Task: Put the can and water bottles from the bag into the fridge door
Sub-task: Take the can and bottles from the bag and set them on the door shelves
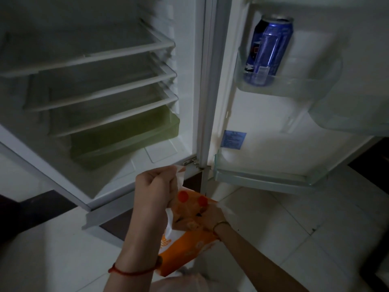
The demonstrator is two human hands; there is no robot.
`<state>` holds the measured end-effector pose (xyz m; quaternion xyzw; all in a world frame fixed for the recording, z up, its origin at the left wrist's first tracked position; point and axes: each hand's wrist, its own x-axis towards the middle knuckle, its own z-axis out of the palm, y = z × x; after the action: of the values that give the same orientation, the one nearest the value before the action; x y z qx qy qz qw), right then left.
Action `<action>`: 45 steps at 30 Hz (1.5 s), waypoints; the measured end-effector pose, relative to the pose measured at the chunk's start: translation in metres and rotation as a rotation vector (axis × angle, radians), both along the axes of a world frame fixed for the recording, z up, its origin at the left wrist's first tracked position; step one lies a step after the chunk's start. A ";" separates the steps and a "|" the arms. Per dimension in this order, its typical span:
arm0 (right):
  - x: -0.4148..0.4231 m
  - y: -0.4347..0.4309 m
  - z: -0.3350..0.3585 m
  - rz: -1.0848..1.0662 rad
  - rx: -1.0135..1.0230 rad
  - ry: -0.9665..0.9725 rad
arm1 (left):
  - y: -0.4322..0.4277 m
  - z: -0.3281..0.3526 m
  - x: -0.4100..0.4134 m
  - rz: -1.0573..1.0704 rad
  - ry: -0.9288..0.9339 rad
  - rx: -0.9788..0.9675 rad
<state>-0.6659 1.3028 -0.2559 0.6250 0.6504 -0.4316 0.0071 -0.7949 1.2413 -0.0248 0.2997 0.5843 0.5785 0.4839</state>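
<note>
Before the fridge (207, 85), left hand (155, 187) clenches the bag (189, 244); right hand (210, 216) inside, grip hidden.

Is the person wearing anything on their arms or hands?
Yes. Both forearms are bare, with no sleeves in view. The left hand has a thin red string bracelet at its wrist, with what looks like a small brown bead on it. The right hand has a thin yellowish band at its wrist. No gloves.
</note>
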 end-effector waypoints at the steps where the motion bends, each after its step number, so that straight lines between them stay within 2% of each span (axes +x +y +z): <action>1: -0.002 0.000 -0.003 0.004 -0.020 0.009 | 0.000 0.000 0.001 0.002 0.000 -0.001; 5: -0.001 0.007 -0.029 -0.200 -0.235 0.114 | -0.002 0.002 0.005 0.003 0.011 0.010; 10: 0.000 0.005 -0.030 -0.246 -0.294 0.190 | -0.006 0.000 -0.002 0.026 0.006 0.006; 13: -0.002 -0.008 -0.023 -0.138 -0.050 0.076 | -0.007 0.001 -0.013 0.053 -0.008 -0.013; 19: 0.002 -0.033 0.056 -0.086 0.478 0.223 | -0.006 0.004 -0.020 0.068 -0.036 -0.019; 23: 0.021 -0.028 0.104 -0.060 0.673 0.228 | -0.001 0.005 -0.014 0.053 -0.045 -0.006; 30: 0.074 -0.007 0.192 -0.254 1.119 0.201 | 0.007 0.009 -0.004 0.051 -0.057 0.029; 34: 0.093 0.023 0.199 -0.352 1.170 0.217 | 0.012 0.008 -0.002 0.050 -0.067 0.040; 39: 0.096 0.071 0.175 -0.350 1.130 0.081 | 0.016 0.006 -0.004 0.081 -0.038 -0.014; 45: 0.088 0.107 0.140 -0.278 1.057 0.027 | 0.015 0.005 -0.008 0.093 -0.043 -0.060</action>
<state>-0.5781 1.4097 -0.1155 0.6177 0.6902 -0.0508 -0.3735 -0.8026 1.2563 -0.0202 0.2452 0.6040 0.5890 0.4777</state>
